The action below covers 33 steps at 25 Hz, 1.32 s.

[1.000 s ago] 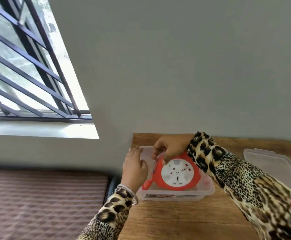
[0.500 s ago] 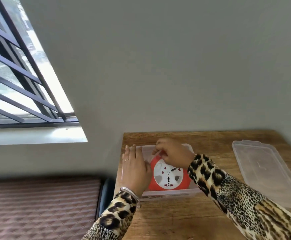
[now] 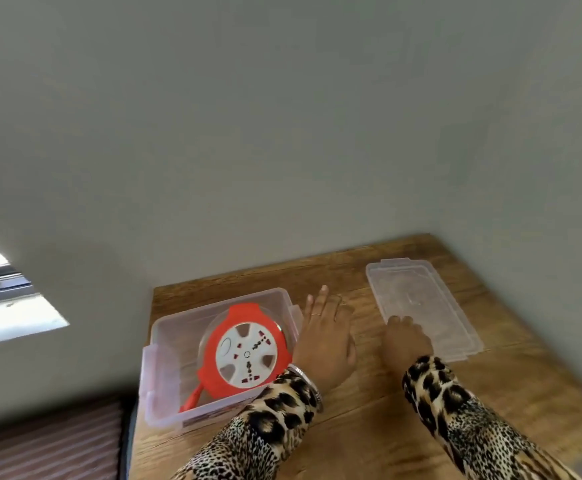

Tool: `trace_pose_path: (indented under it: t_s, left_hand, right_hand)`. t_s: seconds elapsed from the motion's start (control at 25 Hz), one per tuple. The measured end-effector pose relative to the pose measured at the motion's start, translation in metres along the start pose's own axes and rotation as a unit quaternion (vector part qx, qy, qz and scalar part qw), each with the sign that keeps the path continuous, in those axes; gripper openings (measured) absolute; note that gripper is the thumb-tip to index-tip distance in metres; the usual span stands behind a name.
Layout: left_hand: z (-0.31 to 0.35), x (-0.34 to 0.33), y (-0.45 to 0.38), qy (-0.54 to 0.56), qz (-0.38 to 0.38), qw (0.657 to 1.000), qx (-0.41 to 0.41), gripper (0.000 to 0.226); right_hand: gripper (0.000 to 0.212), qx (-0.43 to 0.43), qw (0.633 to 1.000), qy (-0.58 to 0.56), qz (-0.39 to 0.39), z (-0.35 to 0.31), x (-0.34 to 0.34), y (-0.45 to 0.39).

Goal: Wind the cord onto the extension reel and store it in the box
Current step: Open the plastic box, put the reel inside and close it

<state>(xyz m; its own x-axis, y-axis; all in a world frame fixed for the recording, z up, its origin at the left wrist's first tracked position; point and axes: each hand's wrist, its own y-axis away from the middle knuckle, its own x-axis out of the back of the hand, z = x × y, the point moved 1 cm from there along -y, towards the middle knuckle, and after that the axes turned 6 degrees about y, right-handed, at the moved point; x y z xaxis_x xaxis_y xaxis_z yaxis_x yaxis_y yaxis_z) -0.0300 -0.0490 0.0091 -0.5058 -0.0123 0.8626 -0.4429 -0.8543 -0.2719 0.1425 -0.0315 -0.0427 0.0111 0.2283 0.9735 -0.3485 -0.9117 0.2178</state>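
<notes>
The red extension reel with its white socket face lies tilted inside the clear plastic box at the table's left edge. A red piece of it, the plug or handle, points to the box's near left corner. My left hand is spread with straight fingers over the table just right of the box, holding nothing. My right hand reaches to the clear lid, and its fingertips touch the lid's near left edge.
The wooden table stands in a corner of grey walls. Its left edge drops to a ribbed brown surface. A window sill shows at the far left.
Both hands have left the reel and box. The left hand crossed to the right of the box and the right hand moved right onto the lid. The view swung right.
</notes>
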Motion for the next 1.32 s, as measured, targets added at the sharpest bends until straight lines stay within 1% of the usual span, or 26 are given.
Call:
trace_pose_path:
  t_s: [0.12,0.2,0.24,0.32,0.36,0.4,0.48,0.56,0.64,0.72,0.76,0.8,0.88,0.92,1.0,1.04,1.12,1.2,1.24,1.32]
  left_hand:
    - [0.002,-0.014,-0.002,0.011,-0.015,1.0,-0.01,0.049]
    - [-0.001,-0.012,-0.005,0.035,-0.003,0.999,-0.001,0.048]
    - [-0.003,-0.008,-0.009,0.043,0.009,0.999,0.006,0.049]
    - [-0.011,0.006,-0.017,0.057,0.043,0.997,0.027,0.054]
    - [-0.017,0.017,-0.021,0.077,0.068,0.994,0.044,0.056]
    - [-0.023,0.032,-0.025,0.11,0.101,0.987,0.066,0.058]
    - [-0.038,0.066,-0.029,0.2,0.177,0.955,0.13,0.063]
    - [-0.058,0.106,-0.028,0.264,0.262,0.907,0.198,0.071]
    - [-0.08,0.146,-0.016,0.29,0.336,0.86,0.252,0.074]
    - [-0.104,0.178,0.003,0.317,0.367,0.833,0.268,0.069]
    - [-0.113,0.189,0.014,0.344,0.356,0.826,0.27,0.062]
    - [-0.121,0.195,0.027,0.362,0.326,0.828,0.28,0.055]
    - [-0.132,0.19,0.053,0.336,0.255,0.837,0.349,0.043]
    - [-0.137,0.182,0.066,0.305,0.24,0.833,0.394,0.038]
    - [-0.145,0.161,0.092,0.254,0.234,0.808,0.477,0.035]
    - [-0.145,0.15,0.104,0.245,0.227,0.798,0.502,0.037]
    - [-0.136,0.135,0.119,0.213,0.206,0.801,0.52,0.039]
    - [-0.126,0.127,0.125,0.148,0.193,0.821,0.517,0.038]
    - [-0.123,0.126,0.126,0.098,0.186,0.831,0.515,0.04]
    - [-0.121,0.127,0.127,0.02,0.168,0.84,0.516,0.045]
  right_hand:
    - [0.022,0.027,0.998,0.031,0.055,0.008,-0.002,0.008]
    - [0.016,0.027,0.991,0.006,0.128,0.009,0.022,0.012]
    - [0.015,0.035,0.983,-0.027,0.179,0.008,0.043,0.015]
    - [0.016,0.08,0.951,-0.114,0.274,0.001,0.092,0.022]
    - [0.017,0.115,0.933,-0.158,0.302,-0.005,0.117,0.027]
    - [0.017,0.155,0.916,-0.196,0.314,-0.012,0.141,0.032]
    - [0.017,0.232,0.883,-0.272,0.304,-0.025,0.181,0.042]
    - [0.015,0.288,0.849,-0.351,0.27,-0.035,0.212,0.051]
    - [0.014,0.338,0.81,-0.433,0.204,-0.048,0.234,0.054]
    - [0.017,0.361,0.773,-0.509,0.116,-0.065,0.243,0.05]
    - [0.019,0.359,0.76,-0.536,0.078,-0.075,0.241,0.045]
    - [0.019,0.349,0.752,-0.558,0.044,-0.087,0.233,0.039]
    - [0.018,0.294,0.742,-0.603,-0.009,-0.11,0.204,0.026]
    - [0.021,0.255,0.739,-0.623,-0.036,-0.119,0.184,0.022]
    - [0.036,0.18,0.749,-0.632,-0.089,-0.129,0.139,0.02]
    - [0.037,0.161,0.761,-0.621,-0.095,-0.131,0.117,0.023]
    - [0.028,0.15,0.785,-0.598,-0.061,-0.134,0.083,0.036]
    - [0.014,0.166,0.794,-0.585,-0.001,-0.136,0.068,0.048]
    - [0.014,0.18,0.796,-0.578,0.023,-0.137,0.065,0.051]
    - [0.017,0.199,0.801,-0.563,0.038,-0.137,0.062,0.052]
